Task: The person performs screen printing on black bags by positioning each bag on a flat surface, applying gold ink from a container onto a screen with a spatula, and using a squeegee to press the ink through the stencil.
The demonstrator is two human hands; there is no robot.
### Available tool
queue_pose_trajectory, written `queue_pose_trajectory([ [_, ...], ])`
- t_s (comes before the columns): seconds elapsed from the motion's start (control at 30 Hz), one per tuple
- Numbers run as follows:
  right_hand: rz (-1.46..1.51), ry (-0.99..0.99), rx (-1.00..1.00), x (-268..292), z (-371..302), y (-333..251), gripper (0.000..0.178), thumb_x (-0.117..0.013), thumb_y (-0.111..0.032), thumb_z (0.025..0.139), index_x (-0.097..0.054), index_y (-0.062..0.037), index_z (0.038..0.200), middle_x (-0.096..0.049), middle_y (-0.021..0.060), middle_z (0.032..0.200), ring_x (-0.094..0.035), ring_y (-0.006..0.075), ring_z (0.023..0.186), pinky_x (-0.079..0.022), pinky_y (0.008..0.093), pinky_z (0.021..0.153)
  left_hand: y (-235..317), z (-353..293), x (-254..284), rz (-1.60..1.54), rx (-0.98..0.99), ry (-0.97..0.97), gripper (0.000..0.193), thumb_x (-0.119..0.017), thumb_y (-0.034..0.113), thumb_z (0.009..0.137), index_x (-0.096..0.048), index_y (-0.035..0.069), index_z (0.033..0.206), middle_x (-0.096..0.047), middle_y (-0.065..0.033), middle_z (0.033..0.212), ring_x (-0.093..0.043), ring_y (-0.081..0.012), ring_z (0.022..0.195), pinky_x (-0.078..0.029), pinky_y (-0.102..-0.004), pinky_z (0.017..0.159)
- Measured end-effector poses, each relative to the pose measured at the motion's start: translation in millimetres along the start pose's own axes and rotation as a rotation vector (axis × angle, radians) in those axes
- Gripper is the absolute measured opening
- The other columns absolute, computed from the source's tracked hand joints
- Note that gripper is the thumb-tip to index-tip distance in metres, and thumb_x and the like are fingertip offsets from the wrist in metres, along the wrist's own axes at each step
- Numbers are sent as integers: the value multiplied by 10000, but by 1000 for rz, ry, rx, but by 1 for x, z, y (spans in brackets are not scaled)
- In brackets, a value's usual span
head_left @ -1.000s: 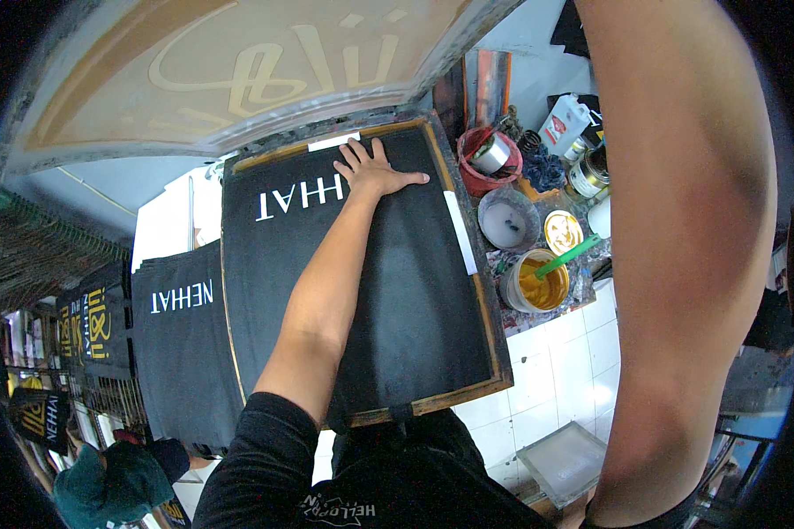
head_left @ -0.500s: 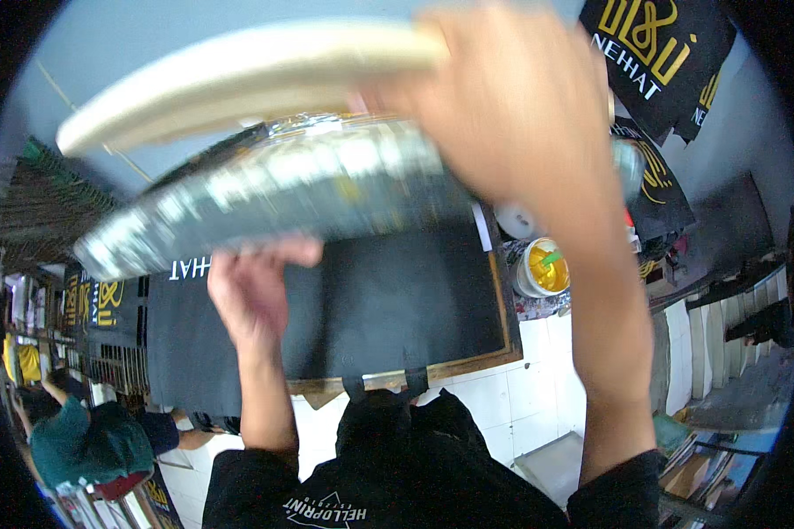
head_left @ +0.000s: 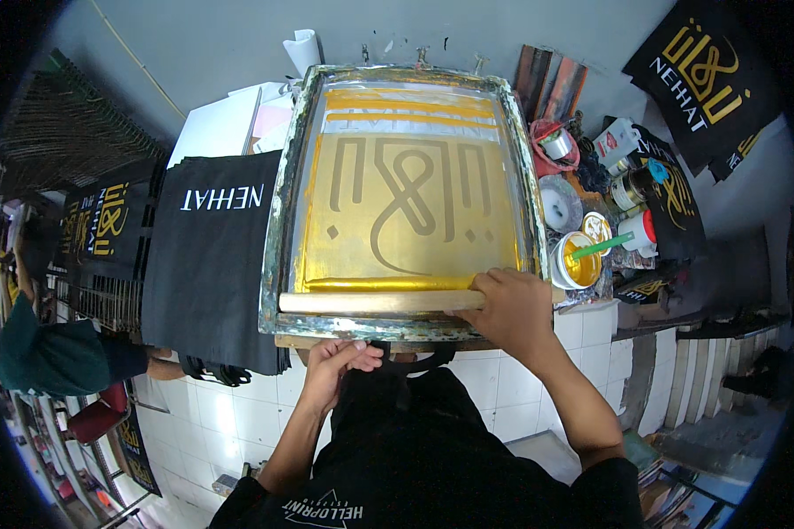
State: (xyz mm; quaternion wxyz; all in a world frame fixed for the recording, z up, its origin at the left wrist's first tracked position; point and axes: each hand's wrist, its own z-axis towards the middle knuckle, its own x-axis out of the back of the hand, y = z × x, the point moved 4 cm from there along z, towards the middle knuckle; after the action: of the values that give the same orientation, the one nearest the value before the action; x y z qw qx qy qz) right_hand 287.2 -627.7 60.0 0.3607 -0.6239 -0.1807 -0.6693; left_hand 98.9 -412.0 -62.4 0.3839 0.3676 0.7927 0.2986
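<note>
A screen printing frame [head_left: 272, 256] with chipped paint lies flat in front of me. Its yellow-gold mesh [head_left: 344, 256] carries a darker looping design, and a thick line of gold ink runs across the near end. My right hand [head_left: 516, 313] grips the right end of a wooden squeegee [head_left: 370, 302], which spans the mesh just behind that ink line. At the frame's near edge is my left hand [head_left: 340, 366], its fingers loosely bent and holding nothing that I can see. Black bag handles [head_left: 428, 360] show below the frame; the rest of that bag is hidden.
Black printed bags [head_left: 207, 256] lie stacked at the left. To the right stand an ink tub [head_left: 576, 264] with a green spatula [head_left: 604, 247], jars and a red bowl [head_left: 551, 145]. Printed bags [head_left: 701, 84] hang at far right. Another person [head_left: 53, 353] is at far left.
The raised frame has come down flat over the black bag. My right hand has lowered the squeegee to the frame's near end. My left hand has drawn back toward me.
</note>
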Motion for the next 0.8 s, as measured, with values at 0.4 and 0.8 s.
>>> queue_pose_trajectory([
  [0.4, -138, 79, -84, -46, 212, 98, 623, -851, -620, 691, -785, -88, 1008, -749, 133, 889, -733, 325, 890, -571, 451, 792, 2, 2, 0, -202, 173, -14, 341, -570, 36, 945, -577, -155, 1228, -712, -292, 1163, -751, -366, 1007, -623, -421, 891],
  [0.8, -228, -63, -222, -43, 300, 125, 858, -743, -808, 661, -786, -94, 1133, -773, 166, 957, -747, 335, 946, -583, 453, 857, 121, 57, -17, 590, -321, -115, 257, -614, 173, 1035, -695, 24, 1228, -758, -126, 1134, -725, -231, 1066, -569, -383, 961],
])
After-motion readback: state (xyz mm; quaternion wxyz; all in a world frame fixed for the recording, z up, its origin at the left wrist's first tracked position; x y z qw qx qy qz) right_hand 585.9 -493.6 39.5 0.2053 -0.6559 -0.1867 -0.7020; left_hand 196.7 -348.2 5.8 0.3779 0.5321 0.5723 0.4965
